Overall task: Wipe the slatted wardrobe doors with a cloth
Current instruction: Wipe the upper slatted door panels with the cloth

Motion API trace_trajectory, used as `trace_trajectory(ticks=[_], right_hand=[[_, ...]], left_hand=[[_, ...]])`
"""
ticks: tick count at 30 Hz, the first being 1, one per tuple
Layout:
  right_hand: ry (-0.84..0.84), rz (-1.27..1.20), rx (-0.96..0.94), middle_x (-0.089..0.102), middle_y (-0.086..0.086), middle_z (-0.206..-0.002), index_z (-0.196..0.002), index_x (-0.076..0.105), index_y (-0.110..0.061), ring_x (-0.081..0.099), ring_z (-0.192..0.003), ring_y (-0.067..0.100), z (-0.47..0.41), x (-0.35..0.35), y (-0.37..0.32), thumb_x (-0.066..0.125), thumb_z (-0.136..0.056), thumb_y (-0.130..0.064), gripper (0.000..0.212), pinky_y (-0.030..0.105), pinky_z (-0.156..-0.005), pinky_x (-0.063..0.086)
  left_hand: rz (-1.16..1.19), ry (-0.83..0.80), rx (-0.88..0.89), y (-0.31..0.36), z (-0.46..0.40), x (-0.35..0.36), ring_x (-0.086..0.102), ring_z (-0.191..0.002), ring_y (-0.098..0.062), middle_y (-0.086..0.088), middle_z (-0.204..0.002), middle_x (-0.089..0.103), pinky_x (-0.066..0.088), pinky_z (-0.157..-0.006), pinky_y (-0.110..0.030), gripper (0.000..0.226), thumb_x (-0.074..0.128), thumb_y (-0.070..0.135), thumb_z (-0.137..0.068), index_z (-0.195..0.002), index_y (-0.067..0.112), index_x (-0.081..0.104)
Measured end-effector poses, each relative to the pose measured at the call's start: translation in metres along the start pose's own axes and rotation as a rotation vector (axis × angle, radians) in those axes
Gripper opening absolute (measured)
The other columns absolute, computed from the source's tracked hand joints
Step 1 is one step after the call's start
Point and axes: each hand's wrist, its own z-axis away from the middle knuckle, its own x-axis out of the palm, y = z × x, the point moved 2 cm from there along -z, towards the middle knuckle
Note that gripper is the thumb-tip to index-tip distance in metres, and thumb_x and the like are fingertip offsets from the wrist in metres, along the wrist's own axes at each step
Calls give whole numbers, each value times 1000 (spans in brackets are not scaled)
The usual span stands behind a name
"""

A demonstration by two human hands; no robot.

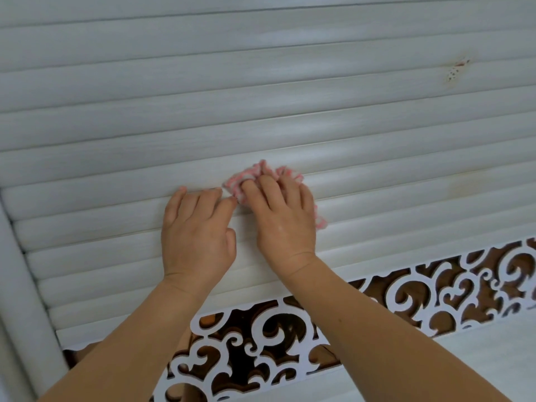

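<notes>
A whitewashed slatted wardrobe door [290,97] fills the head view, its rounded slats running across. My right hand [285,224] presses a crumpled pink-and-white cloth [249,177] against a slat near the middle, fingers curled over it; most of the cloth is hidden under the hand, with a corner showing at its right edge. My left hand [197,236] lies flat on the slats just to the left, fingers spread, its fingertips touching the cloth's left edge.
A band of white scrollwork cut-outs over a brown mirrored backing [406,300] runs below the slats. The door's rounded frame post [20,285] stands at the left. A reddish-brown stain [454,72] marks a slat at the upper right.
</notes>
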Motion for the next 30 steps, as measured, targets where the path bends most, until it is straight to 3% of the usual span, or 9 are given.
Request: trace_trajectory(ticks=[5,9,13,16,18,20,22,25,30], right_hand=[[-22,67,-60,66,8,-110,-110,68,-13,60,-101,34,1,-10,40,42,-79,-11,41,41,-81,41],[-83,110,79,60,13,-125,-119,63,-12,53,-113,39,11,-20,102,53,-81,-10,40,48,-89,46],[-169,91,263,56,19,-128,-122,59,-7,48,-116,45,11,-46,153,45,-78,-8,46,53,-88,46],[-223,63,477,45,15,-139,-128,54,-10,36,-125,40,10,-51,167,54,-79,5,52,50,-92,43],[-159,53,538,43,16,-140,-126,54,-7,36,-123,40,9,-51,160,53,-79,9,49,49,-90,43],[-116,16,483,48,19,-135,-121,57,-2,41,-121,38,9,-45,140,53,-78,9,45,51,-96,42],[-148,-9,294,54,20,-128,-119,59,0,46,-123,38,12,-35,111,46,-77,5,45,54,-104,38],[-202,-56,37,55,20,-131,-126,57,-1,46,-125,42,18,-22,82,36,-81,-6,50,56,-102,38],[-215,-17,-48,51,19,-136,-130,55,-1,47,-125,42,20,-26,113,33,-83,-3,52,57,-97,43]], left_hand=[[-33,-24,23,-3,1,0,45,-96,-24,-10,-103,64,29,-103,-45,42,39,14,-70,-101,10,67],[-26,-39,-27,1,2,2,44,-98,-24,-10,-104,64,26,-104,-44,44,37,16,-71,-102,10,67],[-21,-47,-79,8,-1,2,44,-97,-26,-10,-101,60,22,-104,-45,45,36,17,-70,-102,11,66],[-18,-65,-56,19,-4,4,44,-98,-26,-10,-103,59,21,-103,-46,46,35,17,-69,-103,10,65],[-5,-75,-31,29,-8,7,44,-100,-25,-10,-104,59,21,-103,-46,46,34,18,-69,-103,10,65],[12,-88,-16,40,-13,10,44,-101,-25,-10,-106,60,21,-103,-46,47,34,19,-69,-104,10,64],[26,-99,-1,49,-18,13,45,-103,-25,-9,-108,60,21,-103,-45,48,34,19,-68,-105,11,64],[34,-112,19,61,-25,16,46,-102,-26,-8,-109,59,25,-102,-45,49,35,19,-67,-106,11,63],[28,-118,26,68,-30,18,44,-101,-26,-9,-105,60,26,-100,-46,51,35,20,-67,-107,10,64]])
